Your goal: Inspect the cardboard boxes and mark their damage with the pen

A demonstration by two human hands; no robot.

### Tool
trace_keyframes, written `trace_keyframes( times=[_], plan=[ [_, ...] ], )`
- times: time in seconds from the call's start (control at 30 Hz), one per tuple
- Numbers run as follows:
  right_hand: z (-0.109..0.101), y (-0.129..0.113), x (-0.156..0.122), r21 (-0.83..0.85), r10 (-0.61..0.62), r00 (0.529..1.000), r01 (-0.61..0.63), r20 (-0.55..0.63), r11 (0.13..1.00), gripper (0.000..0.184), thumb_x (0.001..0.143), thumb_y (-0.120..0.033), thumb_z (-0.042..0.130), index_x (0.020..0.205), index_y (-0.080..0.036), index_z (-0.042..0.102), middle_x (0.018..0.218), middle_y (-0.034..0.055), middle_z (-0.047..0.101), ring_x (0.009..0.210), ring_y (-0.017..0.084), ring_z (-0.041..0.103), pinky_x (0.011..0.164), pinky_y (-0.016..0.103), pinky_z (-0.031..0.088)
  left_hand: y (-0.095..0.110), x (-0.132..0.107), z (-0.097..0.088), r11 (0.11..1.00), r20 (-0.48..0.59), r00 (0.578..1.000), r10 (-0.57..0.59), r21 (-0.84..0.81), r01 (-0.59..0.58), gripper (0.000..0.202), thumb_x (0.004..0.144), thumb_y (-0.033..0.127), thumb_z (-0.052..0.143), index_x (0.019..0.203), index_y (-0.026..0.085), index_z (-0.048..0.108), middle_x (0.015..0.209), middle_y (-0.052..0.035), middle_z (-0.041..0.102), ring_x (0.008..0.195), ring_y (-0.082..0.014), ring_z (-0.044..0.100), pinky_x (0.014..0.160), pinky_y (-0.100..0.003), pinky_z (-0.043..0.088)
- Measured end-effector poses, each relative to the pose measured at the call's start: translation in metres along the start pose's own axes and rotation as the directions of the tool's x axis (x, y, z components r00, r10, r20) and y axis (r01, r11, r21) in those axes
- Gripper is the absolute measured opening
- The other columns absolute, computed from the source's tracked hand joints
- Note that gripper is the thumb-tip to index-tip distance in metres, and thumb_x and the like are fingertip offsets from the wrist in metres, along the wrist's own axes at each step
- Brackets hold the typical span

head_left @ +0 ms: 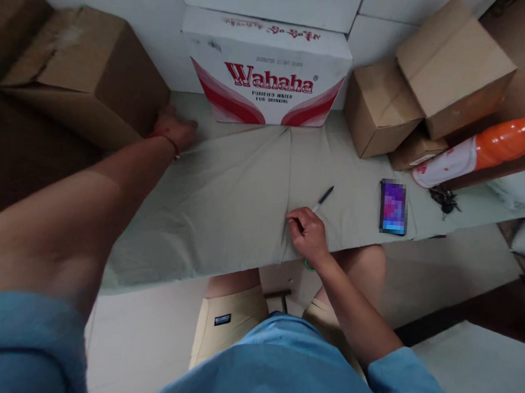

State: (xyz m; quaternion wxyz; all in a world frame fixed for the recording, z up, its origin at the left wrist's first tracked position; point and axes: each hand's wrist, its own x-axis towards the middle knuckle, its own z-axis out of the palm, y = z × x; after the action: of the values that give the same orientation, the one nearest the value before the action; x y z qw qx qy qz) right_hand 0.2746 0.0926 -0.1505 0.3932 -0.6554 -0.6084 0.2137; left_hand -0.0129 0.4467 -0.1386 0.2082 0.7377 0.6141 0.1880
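Note:
At the left, my left hand (176, 129) reaches over the cloth beside the right face of a large brown cardboard box (131, 79). Its thumb points away from the fingers, which are dim, blurred and close to the box; whether they touch it I cannot tell. A red cord circles that wrist. My right hand (308, 234) rests near the front edge of the cloth-covered table (226, 200), fingers curled in and nothing visible in them. Just beyond it lies a pen (325, 195) with a dark end, its pale end beside the hand. A green loop (309, 265) shows under the right wrist.
A white Wahaha water carton (269, 81) stands against the wall. Small brown boxes (383, 109) are stacked at the right, near an orange and white tube-shaped package (479, 150). A phone (394, 207) and keys (445, 200) lie on the cloth.

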Motion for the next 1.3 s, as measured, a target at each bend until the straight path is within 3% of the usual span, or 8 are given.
trace_keyframes(
  times=[0.27,0.4,0.5,0.57,0.67,0.83,1.03,1.3],
  plan=[
    [-0.017,-0.01,-0.005,0.176,0.093,0.991,-0.074,-0.1,0.982,0.022,0.101,-0.035,0.057,0.1,-0.025,0.076,0.091,0.0051,0.077,0.081,0.019,0.071,0.077,0.034,0.06,-0.001,-0.106,0.026,0.986,0.058,0.985,0.163,0.017,-0.164,0.077,0.099,0.054,0.06,0.158,0.005,0.051,0.179,-0.0214,0.039,0.167,-0.0362,0.035,0.141,-0.054,0.027],
    [-0.078,0.013,0.031,-0.048,0.086,0.91,-0.116,-0.407,0.992,0.027,0.104,-0.045,0.059,0.116,-0.025,0.072,0.103,0.0081,0.076,0.094,0.022,0.072,0.085,0.037,0.062,-0.01,-0.135,0.022,0.947,0.096,0.947,0.308,0.06,-0.314,0.073,0.102,0.057,0.043,0.158,0.011,0.056,0.176,-0.0214,0.046,0.167,-0.037,0.037,0.14,-0.054,0.026],
    [-0.134,0.054,0.088,-0.309,0.036,0.804,-0.269,-0.593,0.912,0.062,0.099,-0.054,0.066,0.15,-0.022,0.054,0.14,0.0188,0.067,0.13,0.033,0.064,0.101,0.054,0.062,-0.011,-0.139,0.019,0.928,0.095,0.934,0.345,0.114,-0.355,0.076,0.103,0.055,0.037,0.161,0.009,0.053,0.174,-0.0243,0.047,0.166,-0.0393,0.04,0.138,-0.057,0.029],
    [-0.164,0.08,0.126,-0.427,0.038,0.786,-0.376,-0.618,0.822,0.087,0.095,-0.059,0.073,0.162,-0.015,0.04,0.16,0.0286,0.051,0.15,0.042,0.051,0.119,0.072,0.046,-0.009,-0.139,0.018,0.924,0.094,0.934,0.344,0.144,-0.354,0.077,0.103,0.054,0.036,0.161,0.007,0.053,0.173,-0.0259,0.047,0.165,-0.0407,0.041,0.137,-0.057,0.031],
    [-0.187,0.101,0.165,-0.472,0.088,0.761,-0.484,-0.643,0.737,0.115,0.091,-0.063,0.08,0.171,-0.003,0.023,0.17,0.039,0.034,0.164,0.045,0.036,0.133,0.07,0.027,-0.006,-0.14,0.019,0.922,0.077,0.937,0.34,0.168,-0.348,0.075,0.104,0.053,0.035,0.161,0.009,0.054,0.173,-0.0232,0.049,0.163,-0.0396,0.044,0.136,-0.056,0.032],
    [-0.179,0.096,0.189,-0.455,0.157,0.764,-0.521,-0.626,0.722,0.144,0.074,-0.048,0.1,0.173,0.004,0.009,0.173,0.0426,0.03,0.168,0.043,0.031,0.137,0.058,0.026,-0.004,-0.143,0.017,0.924,0.073,0.94,0.333,0.175,-0.341,0.075,0.104,0.053,0.035,0.159,0.005,0.056,0.17,-0.0246,0.052,0.161,-0.0397,0.047,0.136,-0.053,0.034],
    [-0.173,0.096,0.197,-0.367,0.224,0.721,-0.563,-0.656,0.74,0.131,0.086,-0.04,0.092,0.172,0.009,0.007,0.177,0.0428,0.023,0.172,0.034,0.024,0.138,0.043,0.019,-0.004,-0.143,0.016,0.93,0.06,0.944,0.324,0.163,-0.329,0.071,0.104,0.05,0.039,0.156,0.007,0.059,0.168,-0.0237,0.054,0.159,-0.0403,0.049,0.134,-0.056,0.038],
    [-0.174,0.101,0.191,-0.195,0.122,0.696,-0.358,-0.708,0.913,0.121,0.08,-0.028,0.094,0.17,-0.004,0.016,0.178,0.0353,0.03,0.168,0.025,0.033,0.136,0.039,0.022,-0.006,-0.142,0.016,0.934,0.024,0.943,0.332,0.13,-0.332,0.068,0.102,0.05,0.041,0.152,0.009,0.062,0.164,-0.0236,0.059,0.156,-0.0396,0.053,0.133,-0.056,0.041]
  ],
)
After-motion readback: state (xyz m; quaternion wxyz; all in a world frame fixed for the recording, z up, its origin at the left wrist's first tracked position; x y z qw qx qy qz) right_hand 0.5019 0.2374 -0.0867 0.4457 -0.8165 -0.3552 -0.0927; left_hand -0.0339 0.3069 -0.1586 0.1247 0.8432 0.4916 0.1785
